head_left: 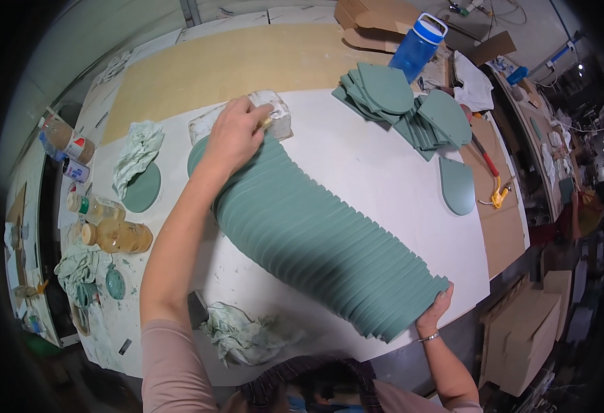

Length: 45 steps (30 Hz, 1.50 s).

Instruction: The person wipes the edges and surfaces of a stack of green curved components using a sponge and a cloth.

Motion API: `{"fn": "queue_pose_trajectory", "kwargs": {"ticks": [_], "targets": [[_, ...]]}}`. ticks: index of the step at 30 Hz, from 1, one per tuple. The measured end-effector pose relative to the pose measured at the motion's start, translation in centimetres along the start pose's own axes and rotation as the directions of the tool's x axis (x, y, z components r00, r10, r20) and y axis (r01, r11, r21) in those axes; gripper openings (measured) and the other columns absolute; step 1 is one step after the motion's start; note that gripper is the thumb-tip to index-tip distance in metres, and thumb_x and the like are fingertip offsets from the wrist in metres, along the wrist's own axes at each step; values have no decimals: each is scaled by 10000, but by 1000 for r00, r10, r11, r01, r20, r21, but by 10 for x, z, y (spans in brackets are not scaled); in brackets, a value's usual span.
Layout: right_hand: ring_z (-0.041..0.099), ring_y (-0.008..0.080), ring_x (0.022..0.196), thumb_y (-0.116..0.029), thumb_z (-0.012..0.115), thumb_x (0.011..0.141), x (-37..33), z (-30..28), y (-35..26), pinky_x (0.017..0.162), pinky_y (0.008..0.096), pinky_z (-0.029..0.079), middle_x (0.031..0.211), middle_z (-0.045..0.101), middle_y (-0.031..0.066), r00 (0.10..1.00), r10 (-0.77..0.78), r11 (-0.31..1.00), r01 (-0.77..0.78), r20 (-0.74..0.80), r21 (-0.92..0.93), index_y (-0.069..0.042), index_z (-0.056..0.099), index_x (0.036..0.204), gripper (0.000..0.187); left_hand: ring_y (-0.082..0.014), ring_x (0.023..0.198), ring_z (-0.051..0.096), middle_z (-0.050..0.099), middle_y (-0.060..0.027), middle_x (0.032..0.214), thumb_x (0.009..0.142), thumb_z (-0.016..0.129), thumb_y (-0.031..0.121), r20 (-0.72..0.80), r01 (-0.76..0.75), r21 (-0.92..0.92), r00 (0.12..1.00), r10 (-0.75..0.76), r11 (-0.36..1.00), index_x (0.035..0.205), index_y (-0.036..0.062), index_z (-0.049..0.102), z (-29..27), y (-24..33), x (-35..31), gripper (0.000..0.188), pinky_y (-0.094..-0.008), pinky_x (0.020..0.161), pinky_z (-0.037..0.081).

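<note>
A long, slightly curved row of overlapping green plates (316,241) lies diagonally across the white table, each with one rounded end. At its far left end, my left hand (236,131) is closed, fingers bent, by a white, stained block (281,113). A small yellowish bit shows at its fingertips; I cannot make out what it is. My right hand (437,308) grips the row's near right end, thumb on the last plate's edge, other fingers mostly hidden. More green plates (384,88) lie in loose piles at the back right, with one plate (457,186) apart.
On the left are a crumpled cloth (138,155) over a green disc (142,189), and bottles of yellowish liquid (126,237). Another cloth (243,334) lies near me. A blue water bottle (417,48) and red-and-yellow-handled tool (498,193) stand right; cardboard boxes (525,334) sit below.
</note>
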State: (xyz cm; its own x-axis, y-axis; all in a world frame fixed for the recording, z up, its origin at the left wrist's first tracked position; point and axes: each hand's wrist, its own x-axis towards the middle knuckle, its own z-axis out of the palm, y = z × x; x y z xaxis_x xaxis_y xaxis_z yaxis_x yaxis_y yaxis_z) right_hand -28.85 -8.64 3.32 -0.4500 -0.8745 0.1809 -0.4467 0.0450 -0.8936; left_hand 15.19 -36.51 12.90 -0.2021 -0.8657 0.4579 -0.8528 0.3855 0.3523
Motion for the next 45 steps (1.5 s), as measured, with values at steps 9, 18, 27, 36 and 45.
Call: {"fn": "queue_pose_trajectory", "kwargs": {"ticks": [9, 18, 27, 36, 45], "targets": [[564, 184, 823, -436, 427, 958, 2, -9, 25, 742, 337, 466, 867, 596, 103, 992, -122, 968, 111, -39, -224, -2, 552, 1018, 455, -336, 883, 581, 571, -167, 927, 765, 630, 45, 10, 32, -35, 999, -32, 999, 1158, 64, 673, 9, -1, -1, 396, -421, 792, 481], [514, 154, 761, -163, 472, 870, 1, -9, 8, 716, 318, 457, 808, 566, 82, 990, 113, 988, -102, -87, 116, -11, 529, 949, 181, -235, 825, 542, 510, -115, 933, 805, 554, -4, 91, 201, -98, 977, -193, 975, 1246, 32, 619, -24, -31, -49, 447, -303, 791, 457], [529, 176, 764, -149, 473, 860, 2, -1, 5, 728, 334, 462, 811, 569, 87, 994, 81, 992, -74, -69, 100, -12, 541, 965, 186, -213, 869, 555, 569, -85, 989, 833, 590, -6, 66, 332, -99, 943, -327, 938, 1249, 26, 626, -54, -73, -101, 419, -301, 796, 453], [502, 149, 795, -391, 449, 932, 1, -5, 5, 722, 322, 435, 839, 548, 68, 998, -10, 1000, 12, -62, 29, 0, 515, 1041, 411, -311, 918, 629, 622, -166, 988, 784, 640, 33, -81, 147, -105, 984, -156, 983, 1179, 47, 658, -21, -29, -31, 396, -367, 822, 511], [495, 145, 813, -501, 435, 961, 0, -3, 6, 747, 316, 427, 863, 546, 66, 998, 21, 999, -19, -52, 35, 9, 515, 1051, 524, -346, 879, 606, 606, -170, 921, 761, 644, 62, 26, 122, 41, 992, -123, 992, 1135, 52, 681, -9, -3, 3, 376, -431, 822, 488]]}}
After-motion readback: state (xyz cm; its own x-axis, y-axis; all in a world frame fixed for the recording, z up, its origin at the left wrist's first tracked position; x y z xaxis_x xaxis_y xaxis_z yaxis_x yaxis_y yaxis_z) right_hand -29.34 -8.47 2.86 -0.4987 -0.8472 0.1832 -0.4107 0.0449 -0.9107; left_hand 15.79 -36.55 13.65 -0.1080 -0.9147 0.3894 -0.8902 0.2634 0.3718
